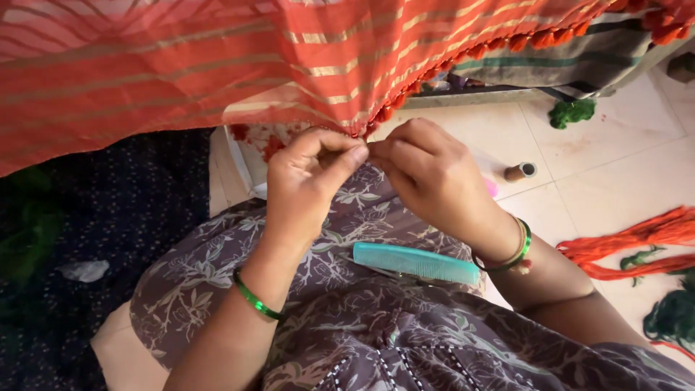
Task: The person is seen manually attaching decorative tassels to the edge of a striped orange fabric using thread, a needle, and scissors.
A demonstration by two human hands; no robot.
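Observation:
An orange-red cloth with thin gold stripes hangs across the top of the view, and small orange tassels run along its slanted edge. My left hand and my right hand meet at that edge near the centre, fingertips pinched together on the fringe. What lies between the fingertips is too small to make out. A teal comb rests on my lap, on the grey floral garment, just below my right wrist.
A small brown thread spool stands on the pale tiled floor. Orange yarn bundles lie at the right, dark green yarn below them, a green tuft further back. A dark dotted cloth covers the left.

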